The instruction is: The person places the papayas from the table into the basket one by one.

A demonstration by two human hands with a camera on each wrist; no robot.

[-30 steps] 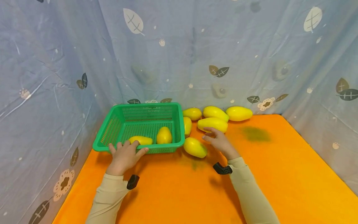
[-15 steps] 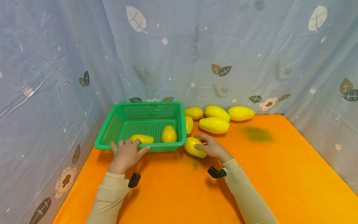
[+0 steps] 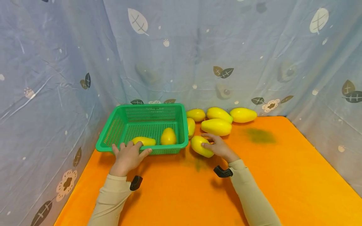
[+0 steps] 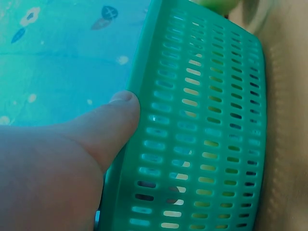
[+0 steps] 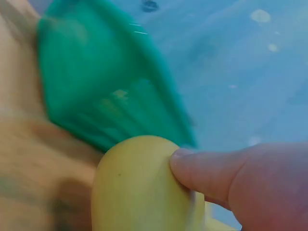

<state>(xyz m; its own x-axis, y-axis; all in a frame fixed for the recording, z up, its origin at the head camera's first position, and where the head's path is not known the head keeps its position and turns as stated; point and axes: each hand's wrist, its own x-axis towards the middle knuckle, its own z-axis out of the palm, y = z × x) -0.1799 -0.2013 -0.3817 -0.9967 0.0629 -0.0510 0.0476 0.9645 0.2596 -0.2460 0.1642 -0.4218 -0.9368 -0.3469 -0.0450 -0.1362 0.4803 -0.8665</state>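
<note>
The right grip (spread fruit-wide) holds a yellow fruit.

Basket is rocking green, fruits are glowing yellow, tabletop is blazing orange with a greenish patch, sleeves are going beige, and the blue-grey curtain is sporting white and brown leaf prints.

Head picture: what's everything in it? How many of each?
table: one, orange, across the bottom
basket: one, green, on table, left
fruits in basket: two, yellow, near front
held fruit: one, yellow, right of basket
other fruits: five, yellow, farther back, right of basket
big patch: one, greenish, table's back right
curtain: count unclear, blue-grey, behind and beside table
sleeves: two, beige, at bottom
wrist devices: two, black, by sleeve cuffs
left hand: one, on basket's front rim
right hand: one, gripping held fruit
</note>
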